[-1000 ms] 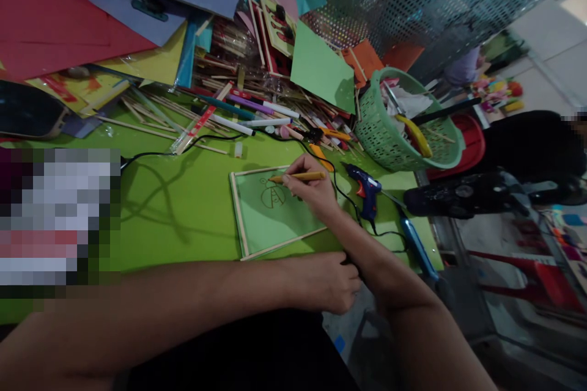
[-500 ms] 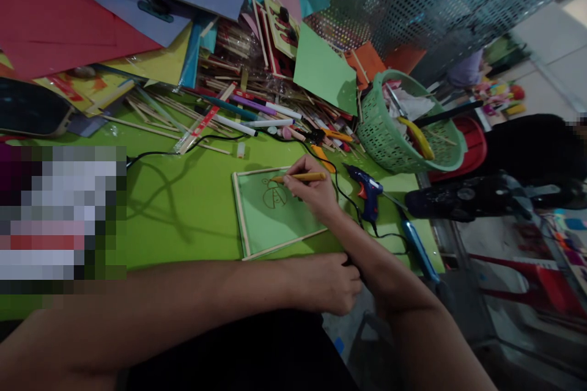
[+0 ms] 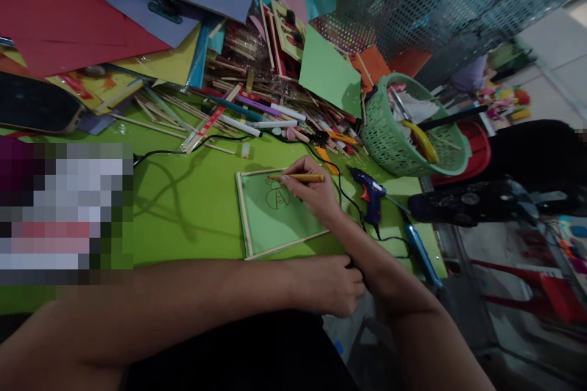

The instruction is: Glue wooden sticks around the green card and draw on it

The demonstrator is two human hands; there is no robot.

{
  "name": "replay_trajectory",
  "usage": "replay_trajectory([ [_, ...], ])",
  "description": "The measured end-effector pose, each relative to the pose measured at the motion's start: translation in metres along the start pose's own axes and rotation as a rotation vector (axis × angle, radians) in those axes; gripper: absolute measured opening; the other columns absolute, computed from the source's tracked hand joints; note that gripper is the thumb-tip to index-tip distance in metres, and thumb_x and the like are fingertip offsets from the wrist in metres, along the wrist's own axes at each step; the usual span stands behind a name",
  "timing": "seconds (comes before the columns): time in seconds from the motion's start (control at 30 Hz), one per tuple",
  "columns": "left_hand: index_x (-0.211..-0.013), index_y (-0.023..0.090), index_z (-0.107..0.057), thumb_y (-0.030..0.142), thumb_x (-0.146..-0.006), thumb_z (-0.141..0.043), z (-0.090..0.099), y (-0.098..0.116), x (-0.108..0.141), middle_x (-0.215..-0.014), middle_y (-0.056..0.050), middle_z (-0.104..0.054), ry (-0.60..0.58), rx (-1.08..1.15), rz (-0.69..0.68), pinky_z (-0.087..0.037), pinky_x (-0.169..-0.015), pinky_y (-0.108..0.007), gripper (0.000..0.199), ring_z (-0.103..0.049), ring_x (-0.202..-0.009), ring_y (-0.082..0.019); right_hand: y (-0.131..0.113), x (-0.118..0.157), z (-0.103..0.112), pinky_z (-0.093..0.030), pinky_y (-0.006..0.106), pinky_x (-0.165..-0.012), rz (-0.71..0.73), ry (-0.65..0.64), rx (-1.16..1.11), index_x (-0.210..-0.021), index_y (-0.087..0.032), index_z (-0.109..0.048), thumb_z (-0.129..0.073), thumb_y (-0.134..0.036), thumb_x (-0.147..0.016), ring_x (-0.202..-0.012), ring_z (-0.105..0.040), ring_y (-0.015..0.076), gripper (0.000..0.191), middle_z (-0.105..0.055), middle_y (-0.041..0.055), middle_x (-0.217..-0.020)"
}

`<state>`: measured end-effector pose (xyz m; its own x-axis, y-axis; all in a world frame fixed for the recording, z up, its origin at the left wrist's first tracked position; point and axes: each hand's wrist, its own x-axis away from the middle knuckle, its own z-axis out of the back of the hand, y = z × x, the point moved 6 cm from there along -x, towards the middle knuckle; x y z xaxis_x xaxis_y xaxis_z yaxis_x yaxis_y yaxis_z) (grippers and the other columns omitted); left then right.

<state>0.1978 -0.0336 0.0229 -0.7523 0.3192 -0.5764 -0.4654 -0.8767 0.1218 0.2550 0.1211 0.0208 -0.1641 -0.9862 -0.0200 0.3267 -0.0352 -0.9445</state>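
In my right hand (image 3: 312, 189) I pinch an ochre marker pen (image 3: 307, 178), its tip on a green sheet (image 3: 257, 220) edged with thin wooden sticks. On the sheet there is a brown line drawing (image 3: 277, 197), a round shape with smaller curves above it. Part of the sheet's right side is hidden by my right hand and wrist. My left hand (image 3: 337, 287) lies at the table's near edge against my right forearm, fingers curled under; the palm side is hidden.
A blue glue gun (image 3: 371, 192) with its black cord lies right of the sheet. Behind are a green basket (image 3: 380, 134), several markers (image 3: 236, 121), loose wooden sticks (image 3: 153, 125) and coloured paper (image 3: 332, 70). A dark rounded object (image 3: 34, 107) lies at the left.
The pen tip has shifted slightly within the upper part of the drawing, with my right hand still gripping the pen. The whole view has drifted slightly; my left hand stays put.
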Motion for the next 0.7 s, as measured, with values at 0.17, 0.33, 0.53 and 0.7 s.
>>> replay_trajectory([
  [0.17, -0.072, 0.019, -0.071, 0.015, -0.085, -0.077, 0.000, 0.000, -0.001, -0.079, -0.006, -0.067, -0.004, 0.011, 0.003, -0.037, -0.066, -0.035, 0.015, -0.060, -0.083, -0.020, -0.003, -0.001, -0.006, -0.042, 0.028, -0.059, 0.018, -0.054, -0.039, -0.083, -0.023, -0.064, -0.083, -0.059, -0.077, -0.063, -0.050, 0.0126, 0.041, -0.062, -0.0025, -0.072],
  [0.33, -0.075, 0.017, -0.073, 0.014, -0.087, -0.075, 0.000, -0.001, -0.002, -0.081, -0.005, -0.070, -0.021, 0.032, 0.013, -0.038, -0.065, -0.035, 0.013, -0.061, -0.084, -0.020, 0.001, -0.001, -0.009, -0.043, 0.027, -0.060, 0.014, -0.099, -0.044, -0.086, -0.022, -0.066, -0.083, -0.056, -0.078, -0.065, -0.054, 0.0126, 0.039, -0.065, -0.0016, -0.076],
  [0.53, -0.073, 0.019, -0.071, 0.015, -0.085, -0.078, -0.001, 0.000, -0.001, -0.079, -0.006, -0.068, -0.011, 0.012, 0.010, -0.036, -0.065, -0.034, 0.014, -0.060, -0.084, -0.020, -0.001, 0.000, -0.012, -0.041, 0.026, -0.057, 0.015, -0.162, -0.057, -0.085, -0.021, -0.068, -0.084, -0.055, -0.078, -0.061, -0.051, 0.0108, 0.039, -0.064, -0.0016, -0.075],
  [0.7, -0.071, 0.019, -0.069, 0.018, -0.083, -0.079, -0.002, 0.001, 0.001, -0.078, -0.006, -0.066, 0.007, 0.000, 0.008, -0.036, -0.065, -0.035, 0.016, -0.058, -0.083, -0.020, 0.002, 0.000, -0.001, -0.044, 0.026, -0.058, 0.014, -0.050, -0.098, -0.084, -0.022, -0.067, -0.085, -0.055, -0.076, -0.064, -0.055, 0.0125, 0.039, -0.066, -0.0008, -0.074],
])
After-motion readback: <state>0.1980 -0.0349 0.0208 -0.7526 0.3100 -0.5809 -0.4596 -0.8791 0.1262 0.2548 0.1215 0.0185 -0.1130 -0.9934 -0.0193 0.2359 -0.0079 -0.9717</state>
